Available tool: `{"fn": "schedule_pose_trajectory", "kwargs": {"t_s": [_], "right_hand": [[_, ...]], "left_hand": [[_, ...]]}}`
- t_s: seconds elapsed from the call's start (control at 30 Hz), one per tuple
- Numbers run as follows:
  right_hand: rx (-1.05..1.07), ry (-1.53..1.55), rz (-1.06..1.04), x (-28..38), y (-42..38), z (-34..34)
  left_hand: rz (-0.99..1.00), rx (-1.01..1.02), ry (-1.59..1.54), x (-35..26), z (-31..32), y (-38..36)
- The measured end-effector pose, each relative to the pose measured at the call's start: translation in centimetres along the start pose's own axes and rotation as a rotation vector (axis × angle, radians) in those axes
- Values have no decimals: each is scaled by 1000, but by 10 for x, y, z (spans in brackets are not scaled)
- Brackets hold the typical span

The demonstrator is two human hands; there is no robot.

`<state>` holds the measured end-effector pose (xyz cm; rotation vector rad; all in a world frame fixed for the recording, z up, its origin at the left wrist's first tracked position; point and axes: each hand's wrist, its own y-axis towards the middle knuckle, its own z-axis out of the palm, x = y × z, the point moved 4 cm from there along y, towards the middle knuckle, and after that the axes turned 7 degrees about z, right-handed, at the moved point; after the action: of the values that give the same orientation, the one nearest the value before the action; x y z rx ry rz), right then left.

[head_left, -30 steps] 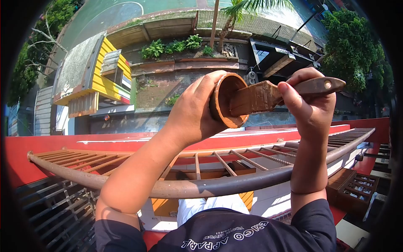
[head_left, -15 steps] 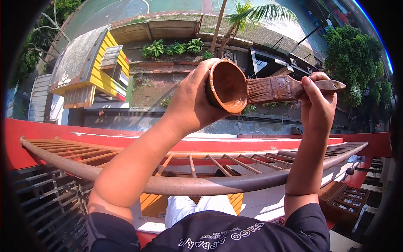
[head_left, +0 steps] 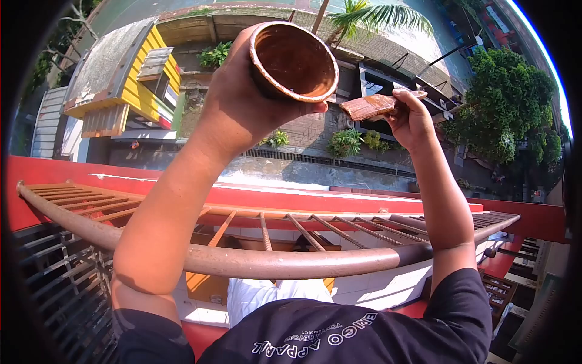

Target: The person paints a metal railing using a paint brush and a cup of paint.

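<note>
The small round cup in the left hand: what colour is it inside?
Reddish-brown, coated with wet paint, inside the small round cup; the head view shows it.

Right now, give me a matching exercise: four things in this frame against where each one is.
Things:
1. paint cup
2. brush
3. railing
4. palm tree

Places:
A. far below, top of view
B. in the right hand
C. under both forearms
D. in the left hand

Pairs: 1-D, 2-B, 3-C, 4-A

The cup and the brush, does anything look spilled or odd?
Nothing spilled. The paint cup in the left hand is coated brown inside and tipped toward the camera; the brush in the right hand is off it.
</note>
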<state>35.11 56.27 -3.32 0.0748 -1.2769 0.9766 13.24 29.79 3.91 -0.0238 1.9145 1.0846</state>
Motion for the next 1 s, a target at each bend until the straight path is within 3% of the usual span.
{"fn": "schedule_pose_trajectory", "kwargs": {"t_s": [0.03, 0.13, 0.2, 0.27, 0.4, 0.47, 0.5, 0.63, 0.67, 0.73, 0.77, 0.83, 0.9, 1.0], "right_hand": [[27, -57, 32, -15, 15, -6], [37, -251, 246, -82, 50, -39], [-14, -393, 386, -144, 65, -74], [-13, -487, 521, -201, 72, -105], [-54, -655, 646, -287, 63, -130], [-51, -657, 620, -314, 63, -139], [-72, -661, 602, -325, 59, -141], [41, -1087, 699, -327, 46, -176], [-6, -1070, 725, -322, 45, -200], [-65, -1200, 695, -297, 47, -247], [-86, -1406, 639, -275, 47, -252], [7, -1567, 618, -268, 44, -256], [71, -1670, 507, -289, 39, -229], [259, -1527, 424, -329, 42, -132]], "left_hand": [[19, 0, 40, 2, -5, 2], [-276, 137, 102, 24, -33, 2], [-424, 21, 39, 33, -37, 2], [-461, -38, -10, 39, -34, 9], [-529, 300, 174, 77, -97, 24], [-324, 187, 159, 60, -67, 17], [-221, 135, 160, 51, -52, 13], [-371, -31, 312, 61, -42, 8], [-411, -81, 351, 59, -36, 7], [-422, -45, 353, 60, -37, 7], [-415, -1, 320, 65, -50, 10], [-415, 62, 292, 65, -45, 10], [-404, 102, 288, 60, -39, 9], [-354, 157, 250, 66, -52, 12]]}}
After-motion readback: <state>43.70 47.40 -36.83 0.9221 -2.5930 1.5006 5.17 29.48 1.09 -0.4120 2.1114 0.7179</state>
